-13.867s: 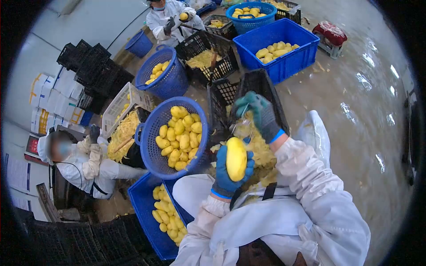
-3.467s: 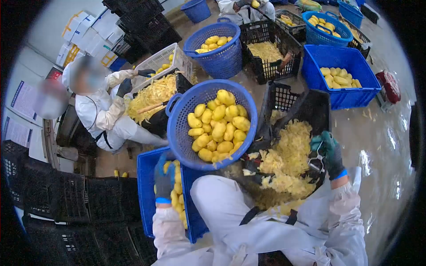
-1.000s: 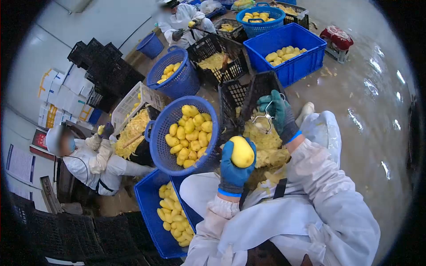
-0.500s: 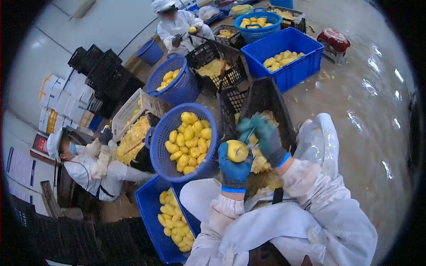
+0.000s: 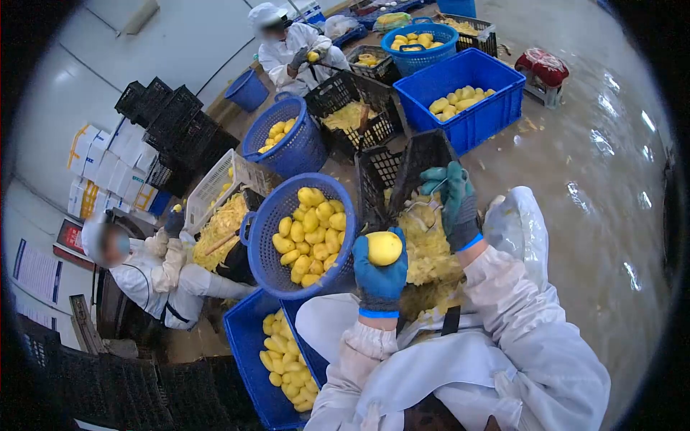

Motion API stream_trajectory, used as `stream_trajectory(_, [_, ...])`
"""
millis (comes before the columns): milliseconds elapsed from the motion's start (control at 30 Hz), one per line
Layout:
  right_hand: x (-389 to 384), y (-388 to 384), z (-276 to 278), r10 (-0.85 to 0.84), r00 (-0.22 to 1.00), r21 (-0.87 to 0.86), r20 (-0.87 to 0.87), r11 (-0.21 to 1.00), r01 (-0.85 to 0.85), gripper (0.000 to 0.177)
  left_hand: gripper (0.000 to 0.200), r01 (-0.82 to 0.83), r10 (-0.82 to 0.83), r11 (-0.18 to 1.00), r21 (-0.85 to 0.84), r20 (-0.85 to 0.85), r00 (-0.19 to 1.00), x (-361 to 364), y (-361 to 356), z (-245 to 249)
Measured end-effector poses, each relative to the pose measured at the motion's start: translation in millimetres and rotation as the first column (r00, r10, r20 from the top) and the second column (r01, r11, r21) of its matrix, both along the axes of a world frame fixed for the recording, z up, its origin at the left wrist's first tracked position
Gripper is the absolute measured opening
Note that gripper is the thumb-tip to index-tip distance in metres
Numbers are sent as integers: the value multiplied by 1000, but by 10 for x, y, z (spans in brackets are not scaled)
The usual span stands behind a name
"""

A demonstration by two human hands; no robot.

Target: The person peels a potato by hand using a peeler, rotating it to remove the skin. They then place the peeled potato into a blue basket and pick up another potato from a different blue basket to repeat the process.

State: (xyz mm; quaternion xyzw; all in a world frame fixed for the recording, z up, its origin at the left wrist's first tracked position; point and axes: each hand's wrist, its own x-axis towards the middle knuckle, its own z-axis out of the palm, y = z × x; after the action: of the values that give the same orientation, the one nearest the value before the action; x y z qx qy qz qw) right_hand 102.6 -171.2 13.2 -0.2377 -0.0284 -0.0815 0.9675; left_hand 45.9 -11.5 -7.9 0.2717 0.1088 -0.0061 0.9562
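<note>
My left hand (image 5: 379,276), in a blue glove, is closed around a smooth yellow potato (image 5: 384,248), held with its pale face up. To its right and a little higher, my right hand (image 5: 453,201), in a green-blue glove, has its fingers curled around a small metal peeler (image 5: 433,202), partly hidden by the glove. The right hand is apart from the potato. Below both hands, pale yellow peelings (image 5: 430,248) are heaped at a black crate (image 5: 424,161). Left of my left hand stands a purple-blue basket (image 5: 250,244) full of yellow potatoes (image 5: 311,228).
A blue bin (image 5: 241,359) with potatoes sits by my left knee, and another blue bin (image 5: 496,118) stands ahead. Two co-workers in white, one on the left (image 5: 140,276) and one ahead (image 5: 291,54), sit among crates. Wet floor (image 5: 582,172) lies on the right.
My right hand has moved up and right, away from the potato. The potato, still in my left hand, has turned so its smooth pale side faces up.
</note>
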Motion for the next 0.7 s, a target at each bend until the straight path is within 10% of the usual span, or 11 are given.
stream_trajectory(100, [-126, 307, -94, -91, 996, -499, -24, 864, 67, 43, 21, 89, -96, 989, 119, 62, 993, -16, -26, -20])
stream_trajectory(233, [46, -56, 29, -98, 985, -70, -140, 994, 89, 43, 20, 38, -54, 977, -208, -71, 996, -72, -68, 212])
stream_trajectory(333, [-1, 93, -73, 48, 991, -68, -124, 996, -56, 41, 18, 53, -53, 998, -19, -30, 998, -34, -21, 27])
stream_trajectory(400, [-67, 198, -192, 137, 977, -393, -165, 899, -193, 44, 20, 85, -85, 995, 52, 0, 996, -43, -91, 14])
stream_trajectory(467, [123, 143, -216, -48, 998, -146, -51, 988, 40, 49, 22, 87, -95, 983, 161, 40, 995, -88, -90, 39])
stream_trajectory(667, [-41, 189, -118, 113, 989, -458, -94, 877, -144, 37, 30, 106, -157, 901, 421, 87, 984, -243, -121, 292])
stream_trajectory(700, [101, 120, -193, 166, 977, -179, -132, 966, -188, 36, 31, 146, -178, 915, 375, 51, 983, -270, -128, 336])
